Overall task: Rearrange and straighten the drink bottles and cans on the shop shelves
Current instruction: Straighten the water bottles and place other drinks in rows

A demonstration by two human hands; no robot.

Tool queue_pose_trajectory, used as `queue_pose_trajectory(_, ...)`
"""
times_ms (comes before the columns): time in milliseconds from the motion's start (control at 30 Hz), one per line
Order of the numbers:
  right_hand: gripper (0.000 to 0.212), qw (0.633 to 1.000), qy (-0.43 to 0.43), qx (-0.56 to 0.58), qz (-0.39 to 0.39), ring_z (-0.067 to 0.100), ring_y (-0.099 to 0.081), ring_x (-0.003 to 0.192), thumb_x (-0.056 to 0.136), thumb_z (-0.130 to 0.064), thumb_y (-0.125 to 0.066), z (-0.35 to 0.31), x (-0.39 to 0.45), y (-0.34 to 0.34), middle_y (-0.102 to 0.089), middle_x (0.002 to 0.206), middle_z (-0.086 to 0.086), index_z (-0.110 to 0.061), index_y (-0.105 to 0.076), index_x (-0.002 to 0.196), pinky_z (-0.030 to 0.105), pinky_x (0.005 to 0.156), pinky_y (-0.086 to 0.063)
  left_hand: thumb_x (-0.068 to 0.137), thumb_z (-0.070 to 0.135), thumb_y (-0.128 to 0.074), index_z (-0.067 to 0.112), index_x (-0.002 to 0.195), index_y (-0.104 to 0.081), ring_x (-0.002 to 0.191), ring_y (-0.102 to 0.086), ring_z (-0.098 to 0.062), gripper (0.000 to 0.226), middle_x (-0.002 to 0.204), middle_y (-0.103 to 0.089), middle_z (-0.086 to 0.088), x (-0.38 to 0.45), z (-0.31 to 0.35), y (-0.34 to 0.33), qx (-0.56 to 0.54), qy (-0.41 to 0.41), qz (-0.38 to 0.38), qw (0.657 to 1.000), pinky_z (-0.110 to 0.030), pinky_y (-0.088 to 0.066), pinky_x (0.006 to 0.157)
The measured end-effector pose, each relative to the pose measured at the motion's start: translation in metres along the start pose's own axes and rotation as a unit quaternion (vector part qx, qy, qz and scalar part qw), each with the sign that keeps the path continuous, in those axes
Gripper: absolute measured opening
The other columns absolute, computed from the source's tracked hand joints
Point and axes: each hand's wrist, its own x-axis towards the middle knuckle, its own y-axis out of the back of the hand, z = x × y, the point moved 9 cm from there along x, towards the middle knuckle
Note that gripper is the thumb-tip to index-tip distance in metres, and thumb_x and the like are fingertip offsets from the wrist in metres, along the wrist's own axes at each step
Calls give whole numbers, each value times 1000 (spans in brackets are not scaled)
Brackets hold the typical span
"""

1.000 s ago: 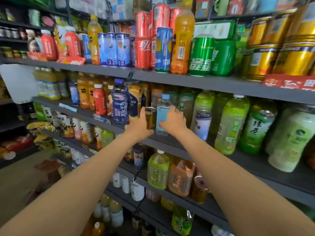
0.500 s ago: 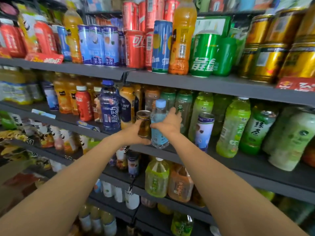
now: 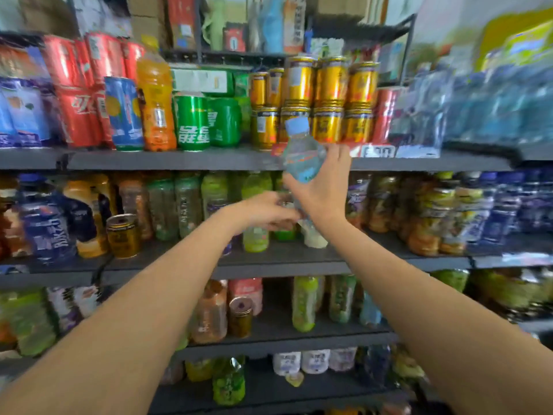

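My right hand [image 3: 321,187] grips a small clear water bottle [image 3: 302,157] with a light blue cap, holding it tilted in the air in front of the upper shelf's edge [image 3: 179,160]. Just below and left of it is my left hand [image 3: 266,212], blurred, with its fingers pointing towards the bottle's base and the green bottles [image 3: 254,238] on the middle shelf. Whether it holds anything is unclear. A gold can [image 3: 124,235] stands alone on the middle shelf at the left, beside a dark blue bottle [image 3: 48,229].
The upper shelf carries red cans [image 3: 77,115], a blue can [image 3: 124,115], an orange bottle [image 3: 155,97], green cans [image 3: 191,122] and stacked gold cans [image 3: 329,97]. Wrapped water packs [image 3: 493,109] sit at upper right. Lower shelves [image 3: 284,339] hold more bottles and a small can.
My right hand has lifted the water bottle off the middle shelf, up and to the right. My left hand has let go of the gold can, which stays on the shelf. The view has swung right.
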Motion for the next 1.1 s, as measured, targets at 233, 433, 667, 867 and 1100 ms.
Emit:
queue_pose_trajectory(233,67,993,-17,-21,116,35,-41,116,71,-29,-76,86,89,126,-46,118,20,5,-45,121,34,98,-30,69,16,-73,9,93,-64,89,-61,-20,26,93,-70,3,90,150,-70,-10,-157,153,976,-31,-47,92)
queue_pose_trajectory(433,84,998,51,-23,16,26,-37,130,78,-26,-74,181,175,196,-40,139,13,-4,-25,143,32,106,-32,84,17,-64,3,113,-62,106,-60,-25,33,109,-65,-13,188,251,-137,9,-161,262,951,-35,-45,86)
queue_pose_trajectory(667,67,999,-35,-8,21,24,-52,115,82,-24,-70,291,244,256,-53,126,10,-5,-32,134,28,90,-39,84,40,-64,6,126,-48,115,-53,-25,56,125,-55,-9,278,314,-204,18,-143,188,972,-32,-41,97)
queue_pose_trajectory(867,74,997,-78,25,-8,25,-47,125,84,-21,-69,355,278,259,-46,138,11,-6,-25,141,32,102,-39,89,50,-52,13,131,-40,117,-52,-27,58,127,-56,-7,332,336,-231,116,-116,228,960,-46,-35,105)
queue_pose_trajectory(1100,70,970,-7,-243,4,31,-35,126,89,-40,-58,369,285,252,-34,136,17,-7,-28,142,36,99,-32,93,37,-50,10,148,-9,125,-46,-28,74,138,-47,-9,371,334,-230,160,-38,248,955,-44,-26,111)
